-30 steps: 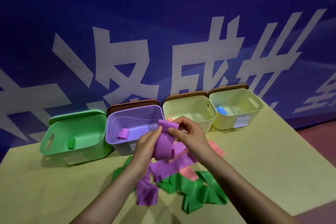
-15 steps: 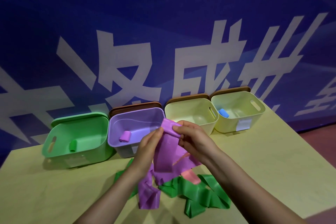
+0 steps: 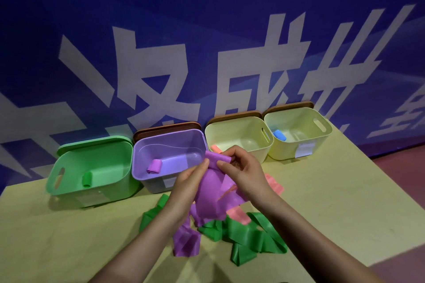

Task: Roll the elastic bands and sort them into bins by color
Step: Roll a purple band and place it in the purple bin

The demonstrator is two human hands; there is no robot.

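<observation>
A purple elastic band [image 3: 213,193] hangs from both hands above the table. My right hand [image 3: 241,171] pinches its rolled top end, and my left hand [image 3: 190,182] grips the band just left of that. Its tail trails down onto the table at the pile. Loose green bands [image 3: 248,236] and a pink band [image 3: 239,216] lie under my wrists. Behind stand a green bin [image 3: 69,181] with a green roll [image 3: 87,179], a purple bin [image 3: 147,145] with a purple roll [image 3: 154,166], a pale yellow bin [image 3: 239,122], and a second yellow bin [image 3: 322,135] with a blue roll [image 3: 279,135].
The bins stand in a row against a blue banner wall [image 3: 207,41]. The yellow-green table [image 3: 333,202] ends at its right edge, with reddish floor [image 3: 402,179] beyond. A pink roll [image 3: 215,148] peeks out behind my right hand, by the pale yellow bin.
Both hands stayed in front of the purple bin, shifting their grip on the band's top end. More of the purple band now hangs spread below my hands.
</observation>
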